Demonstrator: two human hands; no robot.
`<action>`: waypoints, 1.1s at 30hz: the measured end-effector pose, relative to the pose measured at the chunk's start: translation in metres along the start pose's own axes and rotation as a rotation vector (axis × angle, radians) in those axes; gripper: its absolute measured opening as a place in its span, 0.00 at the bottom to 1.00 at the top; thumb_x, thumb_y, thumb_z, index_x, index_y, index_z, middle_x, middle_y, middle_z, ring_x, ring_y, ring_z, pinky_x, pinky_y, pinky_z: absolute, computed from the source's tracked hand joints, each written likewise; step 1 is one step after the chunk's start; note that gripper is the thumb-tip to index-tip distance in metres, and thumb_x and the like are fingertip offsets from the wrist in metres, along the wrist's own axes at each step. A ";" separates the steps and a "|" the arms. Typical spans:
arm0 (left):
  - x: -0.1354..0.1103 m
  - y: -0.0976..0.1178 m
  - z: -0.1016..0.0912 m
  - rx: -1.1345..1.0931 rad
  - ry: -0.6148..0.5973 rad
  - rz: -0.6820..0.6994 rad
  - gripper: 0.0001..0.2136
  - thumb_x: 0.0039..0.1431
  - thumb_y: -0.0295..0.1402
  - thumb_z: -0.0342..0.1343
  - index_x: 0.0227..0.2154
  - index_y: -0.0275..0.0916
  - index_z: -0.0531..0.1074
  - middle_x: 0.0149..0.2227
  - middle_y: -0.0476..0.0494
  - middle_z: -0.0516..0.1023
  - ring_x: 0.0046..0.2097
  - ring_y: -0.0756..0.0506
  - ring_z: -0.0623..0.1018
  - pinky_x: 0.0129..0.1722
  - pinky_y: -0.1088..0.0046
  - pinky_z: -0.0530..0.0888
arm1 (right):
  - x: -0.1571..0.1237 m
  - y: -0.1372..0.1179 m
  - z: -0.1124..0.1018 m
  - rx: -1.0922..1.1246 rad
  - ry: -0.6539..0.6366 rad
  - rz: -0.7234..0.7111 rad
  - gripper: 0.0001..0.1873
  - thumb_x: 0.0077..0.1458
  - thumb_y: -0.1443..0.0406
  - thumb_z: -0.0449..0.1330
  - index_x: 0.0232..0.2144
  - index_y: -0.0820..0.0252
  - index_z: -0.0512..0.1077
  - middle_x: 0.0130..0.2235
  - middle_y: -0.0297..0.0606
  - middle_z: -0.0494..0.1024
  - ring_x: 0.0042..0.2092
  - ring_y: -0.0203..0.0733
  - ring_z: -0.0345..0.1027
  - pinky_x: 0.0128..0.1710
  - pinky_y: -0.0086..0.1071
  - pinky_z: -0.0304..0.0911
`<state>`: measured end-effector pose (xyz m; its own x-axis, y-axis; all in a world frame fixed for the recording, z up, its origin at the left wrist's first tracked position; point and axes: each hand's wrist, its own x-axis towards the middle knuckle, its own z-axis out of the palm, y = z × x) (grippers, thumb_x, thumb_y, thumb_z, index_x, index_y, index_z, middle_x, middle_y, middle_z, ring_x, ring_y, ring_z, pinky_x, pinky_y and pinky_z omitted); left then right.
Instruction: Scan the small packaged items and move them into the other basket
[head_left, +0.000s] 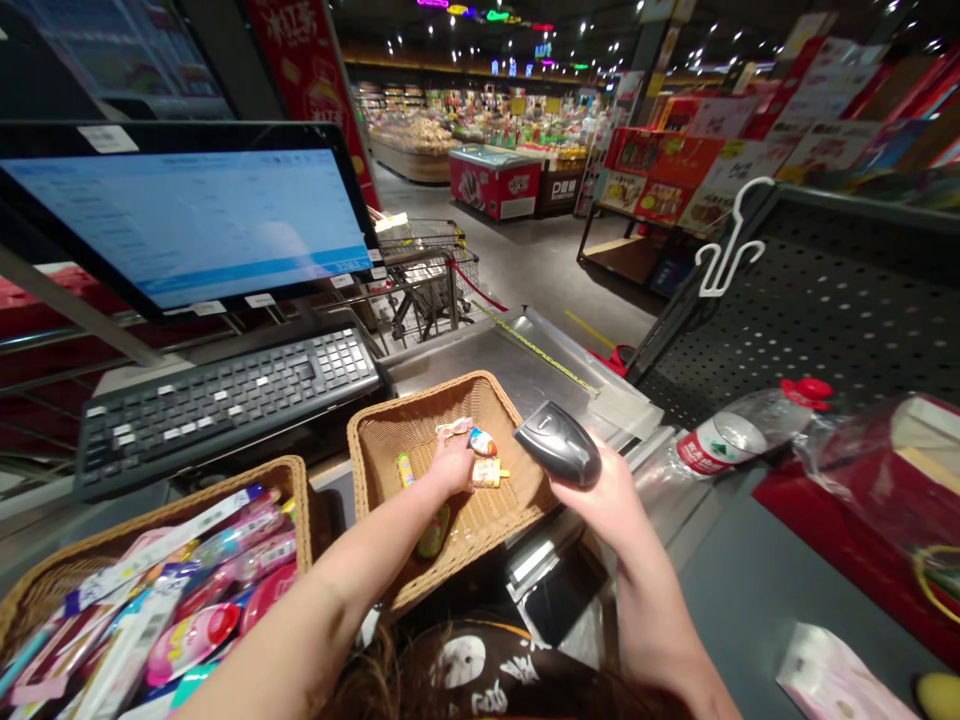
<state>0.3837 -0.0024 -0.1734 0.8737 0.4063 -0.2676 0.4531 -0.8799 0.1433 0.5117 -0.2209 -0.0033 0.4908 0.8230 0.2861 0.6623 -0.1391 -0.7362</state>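
In a woven basket (480,545) in the middle, my left hand (452,464) reaches down with its fingers drawn together among small packaged items. Against the fingertips are a blue, white and red item (482,441) and a yellow packet (487,472). What the fingers grip, if anything, I cannot make out. Apart from them lie a yellow-green tube-like item (406,469) and a dark green item (433,533), partly hidden by my forearm. My right hand (600,500) is wrapped round a black handheld barcode scanner (559,442), held above the basket's right rim.
To the left are a monitor (225,220), a keyboard (240,395) and a second basket (296,490) full of colourful packages. A metal counter (517,350) lies ahead. At right stand a large plastic bottle (739,435) and a tissue pack (832,670). Shopping carts (427,270) stand beyond.
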 end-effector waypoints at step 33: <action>-0.232 -0.092 -0.177 0.308 0.863 -0.193 0.20 0.55 0.37 0.58 0.51 0.38 0.70 0.69 0.33 0.47 0.68 0.34 0.53 0.66 0.43 0.38 | 0.034 -0.119 0.069 -0.109 -0.013 -0.327 0.06 0.43 0.63 0.59 0.27 0.58 0.70 0.32 0.38 0.76 0.37 0.47 0.70 0.41 0.40 0.65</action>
<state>0.1707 0.0283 0.0445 0.6736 0.4861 0.5568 0.6449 -0.7546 -0.1213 0.4106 -0.1380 0.0515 0.2359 0.8407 0.4874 0.8403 0.0754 -0.5368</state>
